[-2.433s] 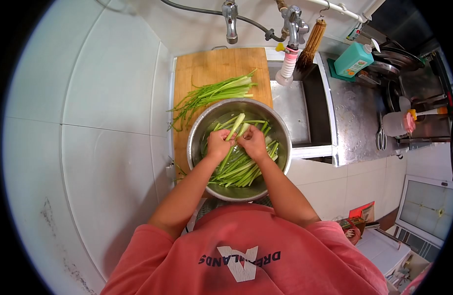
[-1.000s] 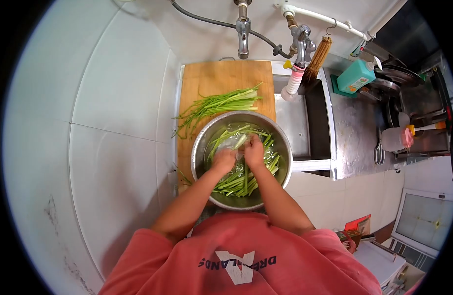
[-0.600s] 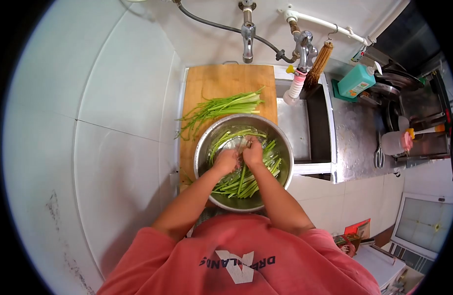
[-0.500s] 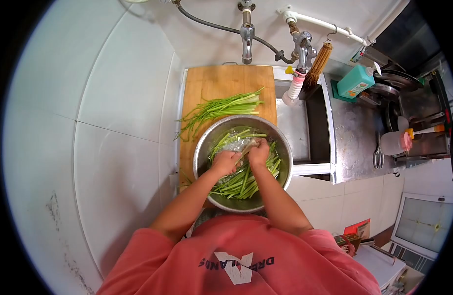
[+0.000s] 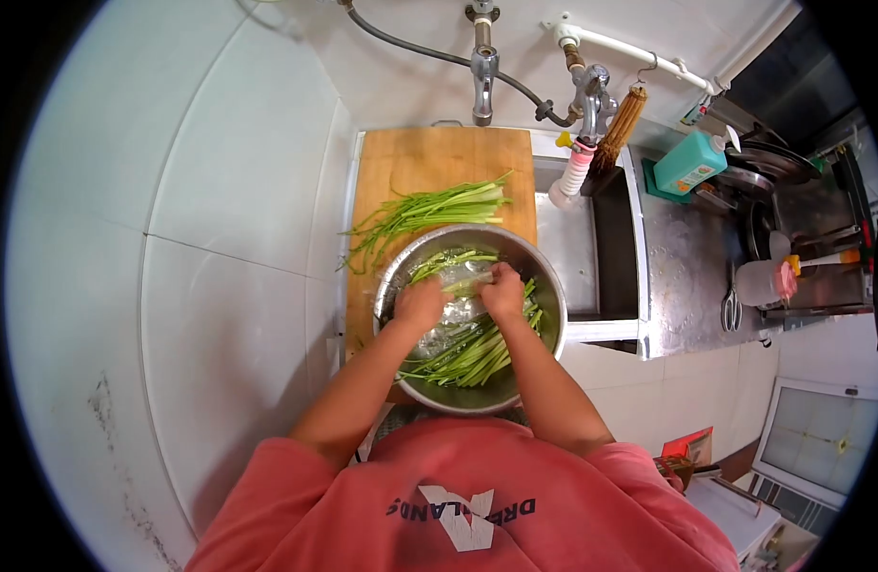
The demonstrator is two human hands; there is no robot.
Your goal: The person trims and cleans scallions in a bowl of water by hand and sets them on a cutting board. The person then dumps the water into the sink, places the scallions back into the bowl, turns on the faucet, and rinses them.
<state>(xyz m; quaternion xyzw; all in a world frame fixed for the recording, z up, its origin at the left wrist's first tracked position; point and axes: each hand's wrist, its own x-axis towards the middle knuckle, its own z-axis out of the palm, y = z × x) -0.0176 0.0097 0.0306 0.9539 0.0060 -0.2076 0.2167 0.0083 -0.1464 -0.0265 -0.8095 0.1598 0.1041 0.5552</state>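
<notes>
A round steel basin [image 5: 391,367] holds water and long, thin green vegetable stalks [image 5: 467,355]. Both my hands are inside it, at water level. My right hand [image 5: 502,292] is closed around the end of a few pale green stalks [image 5: 467,285]. At the other end of these stalks is my left hand [image 5: 421,305], its fingers curled round them and partly hidden by the back of the hand and the splashing water. More stalks float at the basin's far side and lie at its near right. A separate bunch of green stalks [image 5: 444,207] rests just beyond the rim.
Under the bunch and basin is a wooden board [image 5: 439,157]. To its right is a steel sink [image 5: 567,253] below a tap with a pink-and-white hose [image 5: 573,173]. Farther right are a teal pump bottle [image 5: 691,164], scissors [image 5: 731,310] and pans. A tiled wall [image 5: 239,315] stands on the left.
My left hand has shifted left and slightly up, drawing apart from my right hand, which stays nearly in place. The stalks between them lie more level, and the water is splashing.
</notes>
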